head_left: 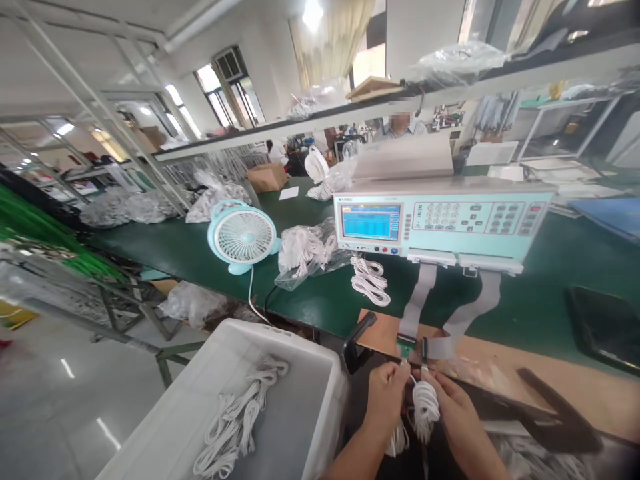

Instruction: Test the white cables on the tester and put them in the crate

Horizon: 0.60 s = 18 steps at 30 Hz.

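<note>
My left hand (386, 393) pinches one end of a white coiled cable (427, 403) at a small green circuit board (406, 348) on the bench edge. Closed on the cable's other end, my right hand (456, 405) is beside a black connector (425, 348). Two grey ribbon cables (419, 300) run from these connectors up to a tester (445, 223) with a lit blue screen. The bundled middle of the cable hangs between my hands. Whether the plugs are fully seated cannot be made out.
A white bin (320, 407) with coiled cables (245, 420) stands at left. On the green bench are a small fan (245, 237), bagged cables (307, 250) and a loose coiled cable (370, 281). A dark phone-like slab (603, 327) lies right. A person (400, 127) sits beyond the tester.
</note>
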Tool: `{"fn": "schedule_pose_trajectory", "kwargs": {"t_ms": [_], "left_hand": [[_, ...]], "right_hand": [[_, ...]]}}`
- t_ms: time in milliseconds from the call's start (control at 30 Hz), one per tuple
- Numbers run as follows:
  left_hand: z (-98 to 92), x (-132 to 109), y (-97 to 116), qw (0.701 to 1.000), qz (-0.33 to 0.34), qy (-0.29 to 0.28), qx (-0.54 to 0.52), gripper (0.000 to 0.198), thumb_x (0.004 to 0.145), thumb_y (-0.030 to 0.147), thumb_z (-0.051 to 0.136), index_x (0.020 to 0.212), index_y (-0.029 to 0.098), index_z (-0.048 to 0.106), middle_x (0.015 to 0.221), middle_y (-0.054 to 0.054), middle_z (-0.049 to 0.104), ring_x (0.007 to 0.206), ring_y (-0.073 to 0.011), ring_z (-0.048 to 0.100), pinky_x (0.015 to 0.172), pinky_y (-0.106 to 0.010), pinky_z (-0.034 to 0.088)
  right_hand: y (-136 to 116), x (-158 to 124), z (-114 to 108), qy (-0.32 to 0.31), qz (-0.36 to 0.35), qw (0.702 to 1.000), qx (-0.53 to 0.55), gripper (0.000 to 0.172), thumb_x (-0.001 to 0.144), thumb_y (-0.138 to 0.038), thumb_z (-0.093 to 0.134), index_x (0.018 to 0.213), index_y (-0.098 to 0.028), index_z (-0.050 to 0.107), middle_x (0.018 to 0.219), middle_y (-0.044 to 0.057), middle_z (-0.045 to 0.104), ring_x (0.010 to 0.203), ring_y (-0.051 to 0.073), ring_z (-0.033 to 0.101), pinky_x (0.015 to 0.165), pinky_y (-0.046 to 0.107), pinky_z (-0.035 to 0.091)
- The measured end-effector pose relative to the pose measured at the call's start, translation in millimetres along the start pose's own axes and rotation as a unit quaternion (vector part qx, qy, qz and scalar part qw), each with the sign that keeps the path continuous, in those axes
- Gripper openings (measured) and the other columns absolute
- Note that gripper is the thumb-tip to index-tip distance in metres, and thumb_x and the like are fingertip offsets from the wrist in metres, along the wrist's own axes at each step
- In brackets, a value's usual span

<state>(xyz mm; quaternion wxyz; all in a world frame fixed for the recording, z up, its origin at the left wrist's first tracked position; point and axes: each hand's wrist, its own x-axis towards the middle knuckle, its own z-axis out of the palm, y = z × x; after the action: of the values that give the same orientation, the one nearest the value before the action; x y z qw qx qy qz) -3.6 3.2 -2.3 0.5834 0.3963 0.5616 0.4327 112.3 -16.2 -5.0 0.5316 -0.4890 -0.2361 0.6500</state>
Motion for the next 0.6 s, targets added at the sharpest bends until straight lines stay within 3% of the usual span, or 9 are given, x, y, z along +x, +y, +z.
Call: {"fn": "schedule_pose_trajectory", "kwargs": {"t_ms": [267, 600], "left_hand": [[0.2, 8.6, 12.4, 0.998, 0.043, -0.017, 0.030, 0.041, 0.072, 0.052, 0.057, 0.051, 0.018, 0.047, 0.048, 0.004, 0.037, 0.049, -0.0105, 0.035, 0.048, -0.024, 0.025], [3.2, 14.3, 2.4, 0.998, 0.056, 0.002, 0.026, 0.040, 0.072, 0.050, 0.055, 0.051, 0.018, 0.046, 0.052, 0.002, 0.040, 0.054, -0.0122, 0.036, 0.054, -0.027, 0.028]], "right_hand": [[2.5, 4.6, -4.8, 0.040, 0.010, 0.998, -0.038, 0.042, 0.052, -0.052, 0.085, 0.074, -0.018, 0.073, 0.066, 0.003, 0.069, 0.064, 0.022, 0.064, 0.057, 0.024, 0.053], [-5.4, 3.3, 1.5, 0.055, -0.012, 0.997, -0.044, 0.046, 0.045, -0.060, 0.083, 0.063, -0.019, 0.071, 0.060, 0.005, 0.067, 0.062, 0.025, 0.064, 0.054, 0.027, 0.053]]}}
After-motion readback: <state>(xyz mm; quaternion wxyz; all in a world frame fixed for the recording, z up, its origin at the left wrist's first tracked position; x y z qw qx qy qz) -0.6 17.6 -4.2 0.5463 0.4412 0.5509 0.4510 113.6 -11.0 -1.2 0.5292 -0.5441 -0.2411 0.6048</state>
